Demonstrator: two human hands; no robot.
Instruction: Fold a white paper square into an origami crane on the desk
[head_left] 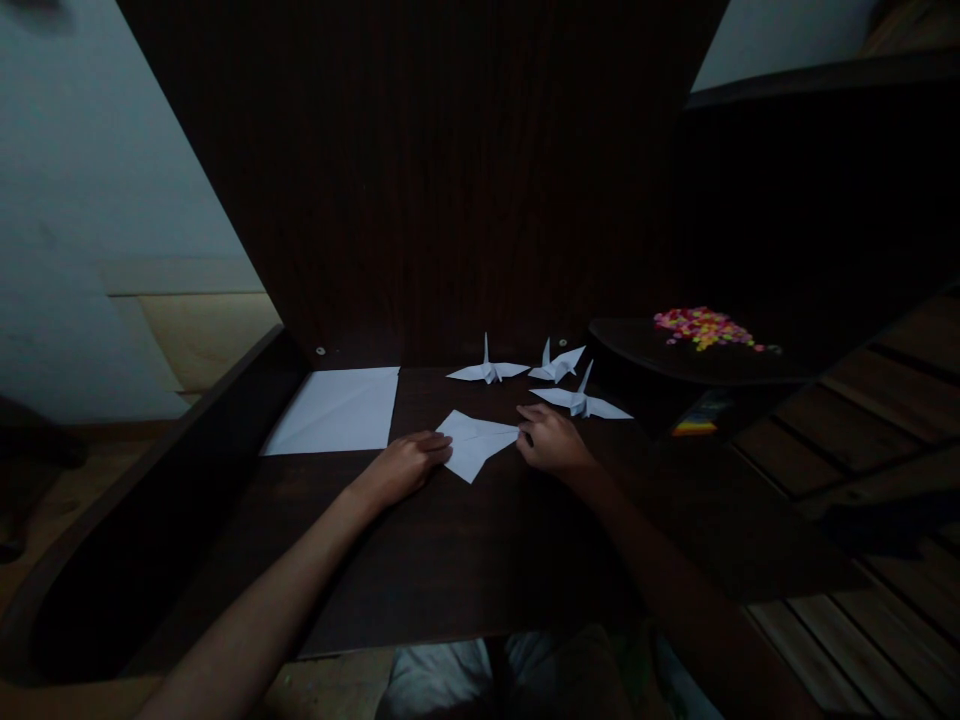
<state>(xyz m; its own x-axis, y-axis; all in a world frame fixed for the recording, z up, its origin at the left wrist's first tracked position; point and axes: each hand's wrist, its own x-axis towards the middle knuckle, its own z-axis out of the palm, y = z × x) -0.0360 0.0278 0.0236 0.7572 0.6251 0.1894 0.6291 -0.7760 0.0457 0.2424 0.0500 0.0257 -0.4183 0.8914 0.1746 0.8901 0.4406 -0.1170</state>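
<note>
A white sheet of paper folded into a kite-like shape (472, 447) lies on the dark wooden desk, with a crease running toward its right tip. My left hand (409, 463) holds its left corner, the fingers close together at the paper's edge. At the pointed right end, my right hand (555, 440) pinches the tip between thumb and fingers, with the index finger sticking out. Just beyond the hands stand three finished paper cranes: one at the back left (489, 372), one at the back right (556, 366), and a nearer one (581, 402) close to my right hand.
Flat white paper (330, 410) lies left of my left hand. Many small colourful pieces (705, 328) are heaped on a rounded dark shelf (637, 345) at the right. A tall dark panel (420, 180) closes off the back, and a raised side board (150, 500) borders the left.
</note>
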